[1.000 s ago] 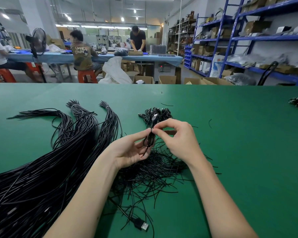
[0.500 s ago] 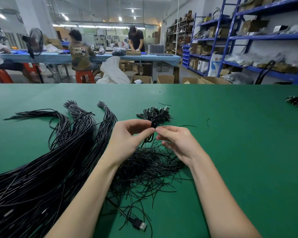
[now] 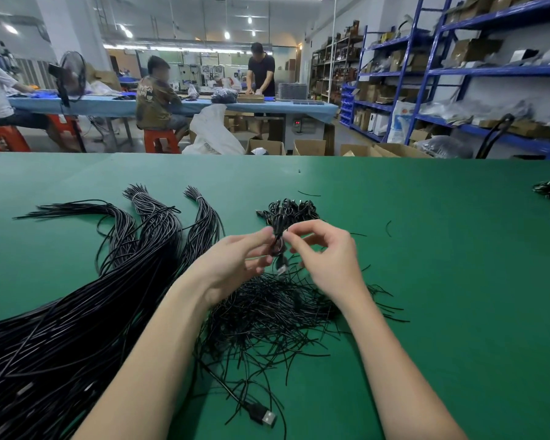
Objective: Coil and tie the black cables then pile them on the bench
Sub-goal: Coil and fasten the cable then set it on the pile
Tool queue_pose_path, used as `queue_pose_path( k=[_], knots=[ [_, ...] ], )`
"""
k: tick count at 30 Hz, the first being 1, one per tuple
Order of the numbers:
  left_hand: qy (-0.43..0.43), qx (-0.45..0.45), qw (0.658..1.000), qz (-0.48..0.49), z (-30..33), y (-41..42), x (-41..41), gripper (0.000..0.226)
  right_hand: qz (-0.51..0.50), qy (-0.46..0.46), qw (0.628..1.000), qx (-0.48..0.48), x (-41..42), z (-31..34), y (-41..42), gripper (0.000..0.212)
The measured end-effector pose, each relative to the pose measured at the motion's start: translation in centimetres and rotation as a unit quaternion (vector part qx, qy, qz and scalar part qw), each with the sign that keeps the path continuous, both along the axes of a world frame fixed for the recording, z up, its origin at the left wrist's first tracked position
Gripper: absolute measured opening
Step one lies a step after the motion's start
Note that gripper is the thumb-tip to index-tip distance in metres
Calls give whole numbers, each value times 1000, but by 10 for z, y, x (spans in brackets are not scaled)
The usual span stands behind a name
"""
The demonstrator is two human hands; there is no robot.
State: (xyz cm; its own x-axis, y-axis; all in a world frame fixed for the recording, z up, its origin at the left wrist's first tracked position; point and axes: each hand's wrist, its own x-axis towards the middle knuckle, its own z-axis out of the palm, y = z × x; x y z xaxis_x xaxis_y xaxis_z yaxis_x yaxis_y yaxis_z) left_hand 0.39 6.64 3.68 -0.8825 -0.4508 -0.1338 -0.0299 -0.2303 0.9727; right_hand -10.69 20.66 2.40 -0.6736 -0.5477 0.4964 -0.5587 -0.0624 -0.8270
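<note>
Small factory / assembly workshop w/ storage. Long green bench (image 3: 426,249) in front carries bulk bundles of black cables (image 3: 77,328) and a heap of short black ties (image 3: 277,312). Behind it, a blue-topped worktable (image 3: 204,106) w/ people at work, two seated on orange stools (image 3: 161,141). Blue steel racks (image 3: 442,71) on the right hold cardboard boxes & bagged stock; open cartons (image 3: 308,147) on the floor. Standing fan (image 3: 70,74) at left, strip lights overhead.
</note>
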Motion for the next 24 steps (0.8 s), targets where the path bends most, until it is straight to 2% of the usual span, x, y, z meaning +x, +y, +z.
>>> queue_pose_path(
  k=[3,5,7,9,11,12,14,15,16,17,18,20,21,23,24],
  knots=[
    [10,3,1000,-1,-4,1,0,51,-19,81,995,50,0,-2,2,8],
    [2,-25,1000,19,-2,1,1,51,-36,108,991,77,-1,1,4,6],
    [4,-86,996,39,-2,-1,3,46,-35,73,994,78,-1,3,3,9],
    [20,-189,980,64,-2,-2,4,34,-2,-35,997,68,-1,6,2,11],
    [74,-313,944,76,-4,1,5,25,48,-180,981,53,-2,8,3,7],
    [114,-380,915,76,-5,2,5,23,76,-264,961,41,-4,7,5,6],
    [180,-525,828,79,-7,4,5,23,122,-399,909,17,-6,6,8,9],
    [194,-569,795,82,-8,5,4,22,133,-427,894,10,-7,5,9,11],
    [195,-577,788,88,-9,6,3,22,131,-425,896,10,-7,4,9,11],
    [182,-545,813,94,-10,7,2,22,116,-397,910,16,-7,3,8,10],
    [159,-476,860,95,-10,8,0,21,95,-351,931,21,-8,3,8,7],
    [106,-273,954,72,-8,10,-2,17,59,-245,967,22,-9,4,6,2],
    [86,-152,983,59,-5,11,-3,14,46,-189,980,26,-9,4,4,2],
    [66,42,996,49,1,12,-3,15,17,-69,996,51,-8,1,1,7],
    [52,91,993,48,3,12,-2,17,5,-18,998,61,-6,-1,-1,9]
  ],
)
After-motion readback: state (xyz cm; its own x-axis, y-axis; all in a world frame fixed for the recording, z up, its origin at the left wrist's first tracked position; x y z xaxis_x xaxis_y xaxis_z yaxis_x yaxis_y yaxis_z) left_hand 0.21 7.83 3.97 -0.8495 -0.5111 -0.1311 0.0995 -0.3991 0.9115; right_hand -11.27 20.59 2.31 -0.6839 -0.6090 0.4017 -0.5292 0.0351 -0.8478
